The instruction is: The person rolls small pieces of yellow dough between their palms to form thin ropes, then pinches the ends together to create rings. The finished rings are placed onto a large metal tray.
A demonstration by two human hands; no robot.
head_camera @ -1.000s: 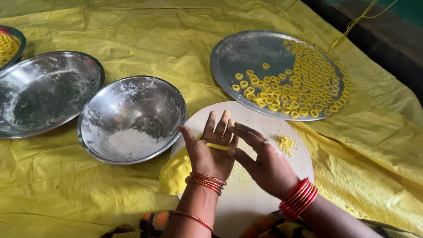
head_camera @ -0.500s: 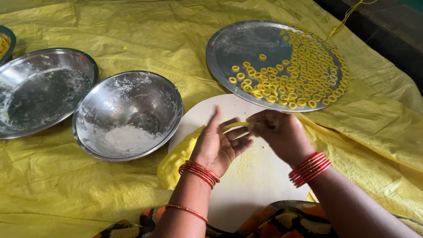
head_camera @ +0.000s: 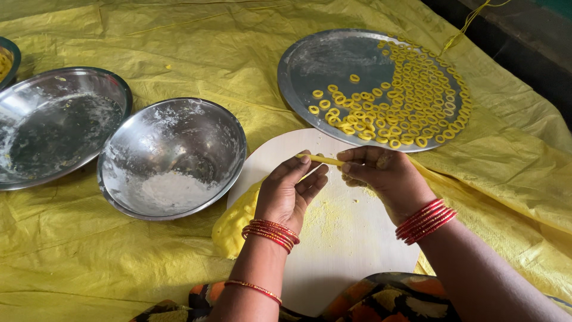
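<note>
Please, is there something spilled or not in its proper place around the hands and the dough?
Only small things: yellow crumbs lie scattered on the round board under the left hand, and a dough lump hangs over the board's left edge onto the yellow sheet.

Yellow dough strip (head_camera: 322,159), yellow dough rings (head_camera: 411,89) on a silver steel tray (head_camera: 316,59) upper right; red bangles (head_camera: 426,220); pale round board (head_camera: 351,238); yellow sheet (head_camera: 179,36); white flour (head_camera: 170,189) in a silver bowl (head_camera: 179,128)
</note>
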